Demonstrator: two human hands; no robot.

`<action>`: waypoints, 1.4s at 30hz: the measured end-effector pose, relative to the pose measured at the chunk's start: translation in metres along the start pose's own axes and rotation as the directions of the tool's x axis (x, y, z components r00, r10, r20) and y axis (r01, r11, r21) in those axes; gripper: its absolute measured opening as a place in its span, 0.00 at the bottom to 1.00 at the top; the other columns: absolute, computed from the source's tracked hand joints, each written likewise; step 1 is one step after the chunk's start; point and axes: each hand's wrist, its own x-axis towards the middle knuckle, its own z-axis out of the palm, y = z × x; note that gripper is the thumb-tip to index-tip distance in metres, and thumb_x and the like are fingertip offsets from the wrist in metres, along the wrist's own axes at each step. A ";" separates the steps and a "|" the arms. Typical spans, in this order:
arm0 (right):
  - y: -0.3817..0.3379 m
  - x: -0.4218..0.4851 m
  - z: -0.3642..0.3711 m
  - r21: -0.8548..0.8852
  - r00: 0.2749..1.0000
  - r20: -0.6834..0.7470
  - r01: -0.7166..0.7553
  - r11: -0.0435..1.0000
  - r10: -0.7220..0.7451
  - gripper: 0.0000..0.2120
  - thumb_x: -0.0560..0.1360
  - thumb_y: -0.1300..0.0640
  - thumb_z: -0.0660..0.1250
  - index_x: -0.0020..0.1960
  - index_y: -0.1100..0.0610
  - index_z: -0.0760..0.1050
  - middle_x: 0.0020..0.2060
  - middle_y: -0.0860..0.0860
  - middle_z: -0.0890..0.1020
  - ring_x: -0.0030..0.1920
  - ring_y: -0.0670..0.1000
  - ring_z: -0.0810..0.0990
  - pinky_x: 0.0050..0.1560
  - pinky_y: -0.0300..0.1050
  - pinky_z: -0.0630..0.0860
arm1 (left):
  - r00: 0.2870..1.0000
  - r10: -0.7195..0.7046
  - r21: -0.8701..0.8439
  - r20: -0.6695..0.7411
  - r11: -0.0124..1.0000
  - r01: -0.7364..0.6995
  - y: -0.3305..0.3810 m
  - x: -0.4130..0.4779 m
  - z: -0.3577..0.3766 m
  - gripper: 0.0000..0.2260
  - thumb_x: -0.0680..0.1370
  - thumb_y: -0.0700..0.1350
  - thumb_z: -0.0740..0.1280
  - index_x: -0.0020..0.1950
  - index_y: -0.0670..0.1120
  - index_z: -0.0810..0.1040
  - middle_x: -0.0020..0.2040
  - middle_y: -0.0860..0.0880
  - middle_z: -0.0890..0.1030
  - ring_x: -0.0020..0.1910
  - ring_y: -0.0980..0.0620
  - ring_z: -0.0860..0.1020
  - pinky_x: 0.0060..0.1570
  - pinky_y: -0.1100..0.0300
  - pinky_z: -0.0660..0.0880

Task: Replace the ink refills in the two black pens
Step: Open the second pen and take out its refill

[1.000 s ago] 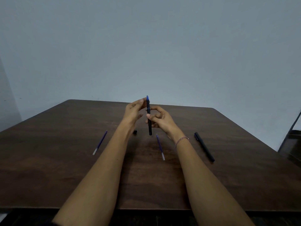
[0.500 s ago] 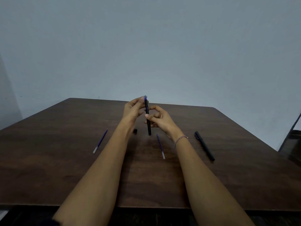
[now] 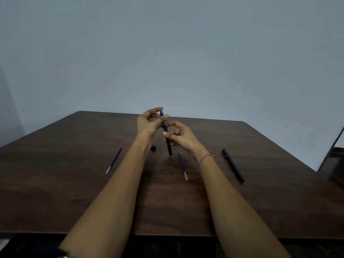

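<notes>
Fingertips of the left hand pinch the blue refill poking from the top of the black pen barrel, held near upright above the table, while the right hand curls thumb and fingers round the barrel's middle; on this head view I'd judge that refill light, thin and bendy, so grip it close to the barrel mouth and keep it straight along the axis. Second black pen lies off right; one spare refill left of the arms; a second spare refill between them; small black piece by the left wrist.
</notes>
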 end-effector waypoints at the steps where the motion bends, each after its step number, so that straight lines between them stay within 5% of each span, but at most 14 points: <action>1: 0.000 0.000 0.000 -0.004 1.000 0.001 -0.003 1.000 0.003 0.10 0.75 0.58 0.67 0.55 0.52 0.72 0.35 0.55 0.80 0.41 0.46 0.83 0.40 0.36 0.77 | 1.000 0.004 0.003 -0.002 1.000 -0.004 0.000 0.000 0.000 0.11 0.70 0.34 0.72 0.50 0.42 0.79 0.38 0.48 0.76 0.37 0.56 0.78 0.37 0.65 0.79; 7: -0.001 -0.001 0.003 -0.043 0.999 0.029 -0.013 0.999 0.014 0.08 0.77 0.58 0.64 0.56 0.51 0.72 0.35 0.51 0.81 0.42 0.46 0.83 0.43 0.38 0.76 | 0.998 0.006 -0.013 -0.066 1.000 -0.007 0.000 0.001 0.000 0.09 0.71 0.35 0.72 0.50 0.42 0.80 0.43 0.44 0.76 0.44 0.51 0.79 0.37 0.65 0.79; 31: -0.008 -0.004 0.008 -0.008 0.992 0.127 -0.012 1.000 0.013 0.09 0.76 0.59 0.66 0.54 0.49 0.72 0.33 0.49 0.84 0.38 0.44 0.82 0.38 0.38 0.76 | 0.904 -0.085 -0.334 -0.419 0.940 -0.066 0.008 0.008 -0.017 0.08 0.72 0.34 0.71 0.50 0.40 0.77 0.37 0.47 0.77 0.32 0.53 0.77 0.38 0.62 0.79; 34: -0.009 -0.005 0.008 0.046 0.995 0.100 0.024 0.999 -0.028 0.09 0.76 0.59 0.67 0.54 0.50 0.73 0.34 0.50 0.84 0.39 0.46 0.82 0.40 0.39 0.77 | 0.904 -0.092 -0.254 -0.418 0.967 -0.019 0.005 0.012 -0.024 0.10 0.72 0.34 0.71 0.51 0.39 0.77 0.37 0.46 0.75 0.31 0.54 0.76 0.36 0.62 0.78; 38: -0.010 -0.005 0.008 0.101 0.994 0.052 0.087 0.991 -0.093 0.12 0.74 0.61 0.69 0.54 0.52 0.72 0.37 0.55 0.83 0.39 0.46 0.83 0.41 0.39 0.79 | 0.921 -0.111 0.061 -0.372 0.988 0.144 -0.003 0.016 -0.032 0.12 0.71 0.36 0.73 0.53 0.40 0.77 0.44 0.44 0.75 0.37 0.50 0.78 0.32 0.62 0.78; 42: -0.013 -0.004 0.008 0.136 0.985 -0.054 0.170 0.976 -0.164 0.15 0.71 0.63 0.72 0.53 0.50 0.74 0.33 0.50 0.82 0.41 0.47 0.84 0.41 0.38 0.79 | 0.917 -0.148 0.405 -0.371 0.863 0.303 -0.003 0.016 -0.037 0.09 0.69 0.40 0.75 0.45 0.45 0.76 0.46 0.42 0.80 0.36 0.50 0.80 0.38 0.56 0.81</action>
